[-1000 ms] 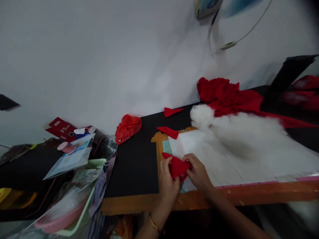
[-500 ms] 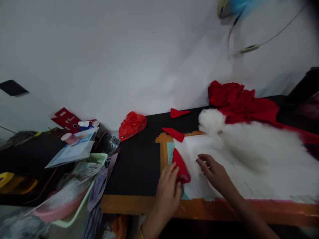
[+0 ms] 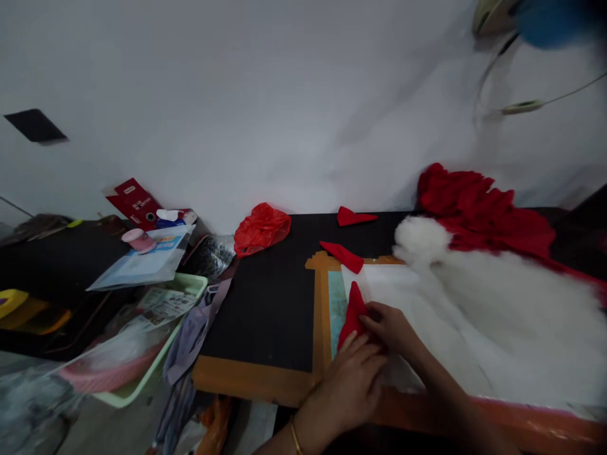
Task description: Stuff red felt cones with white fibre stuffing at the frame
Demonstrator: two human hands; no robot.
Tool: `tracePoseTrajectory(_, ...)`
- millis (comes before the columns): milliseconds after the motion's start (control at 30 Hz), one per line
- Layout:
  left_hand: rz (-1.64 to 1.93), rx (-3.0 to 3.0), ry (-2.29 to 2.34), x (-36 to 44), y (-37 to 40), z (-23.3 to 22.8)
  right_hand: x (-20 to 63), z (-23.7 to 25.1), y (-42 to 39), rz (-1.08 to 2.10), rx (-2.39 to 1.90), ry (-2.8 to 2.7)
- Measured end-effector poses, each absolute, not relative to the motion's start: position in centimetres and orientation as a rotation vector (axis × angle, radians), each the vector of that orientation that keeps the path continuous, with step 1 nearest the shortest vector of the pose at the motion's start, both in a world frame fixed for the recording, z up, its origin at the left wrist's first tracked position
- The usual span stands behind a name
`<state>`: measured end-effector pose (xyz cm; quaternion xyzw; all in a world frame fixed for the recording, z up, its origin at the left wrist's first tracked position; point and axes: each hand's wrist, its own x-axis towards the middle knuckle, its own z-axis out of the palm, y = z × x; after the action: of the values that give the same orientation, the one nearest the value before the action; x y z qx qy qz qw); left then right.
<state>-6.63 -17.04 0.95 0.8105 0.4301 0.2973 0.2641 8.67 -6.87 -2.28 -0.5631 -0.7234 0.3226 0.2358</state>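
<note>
The red fabric cone (image 3: 353, 314) stands point-up on the white sheet (image 3: 403, 291) at the desk (image 3: 265, 316) edge, small and folded. My right hand (image 3: 391, 328) pinches its side; my left hand (image 3: 353, 385) lies flat against its base. White stuffing (image 3: 502, 309) piles just right, with two more red pieces (image 3: 342, 256) behind.

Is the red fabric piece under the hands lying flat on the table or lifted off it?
Lying flat: the red fabric piece points away on the white sheet, with the left hand and right hand pressing its near end.
</note>
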Motion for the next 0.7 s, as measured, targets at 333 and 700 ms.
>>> tracePoseTrajectory(333,1.208,1.902,1.499,-13.2,-18.2,-1.5,11.7,-0.1,-10.7,0.347,-1.364,-1.671)
tracePoseTrajectory(700,1.295,2.097,1.476,-14.5,-17.8,-5.3,12.8,1.5,-8.7,0.517,-1.541,-1.535)
